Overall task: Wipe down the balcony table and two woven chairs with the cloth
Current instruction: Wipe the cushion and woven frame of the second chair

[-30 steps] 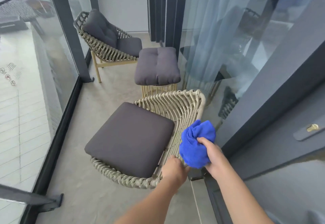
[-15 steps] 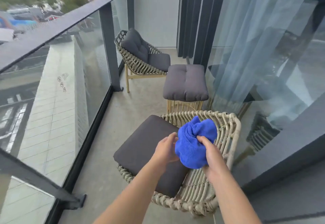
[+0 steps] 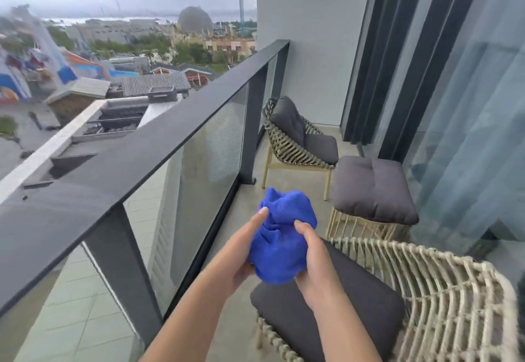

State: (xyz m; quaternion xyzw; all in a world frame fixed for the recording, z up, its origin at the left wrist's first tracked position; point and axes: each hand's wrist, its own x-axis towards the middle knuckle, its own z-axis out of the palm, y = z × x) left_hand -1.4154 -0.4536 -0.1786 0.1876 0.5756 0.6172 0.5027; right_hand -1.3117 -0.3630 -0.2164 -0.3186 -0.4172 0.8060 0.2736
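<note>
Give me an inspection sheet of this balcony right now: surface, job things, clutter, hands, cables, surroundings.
Surface: concrete floor, bare where visible.
Job's things: blue cloth bunched; near woven chair and far woven chair, both dark-cushioned; cushioned footstool between them; no table seen.
Clutter: nothing seen.
Hands: left hand and right hand both hold the cloth above the near chair's seat.
Cables: nothing seen.
Surroundings: glass railing left, curtained glass door right.

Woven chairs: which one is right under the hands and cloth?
The near woven chair, bottom right: both hands hold the blue cloth above its dark seat cushion. The far woven chair stands at the balcony's end wall, beyond the cushioned stool.
</note>
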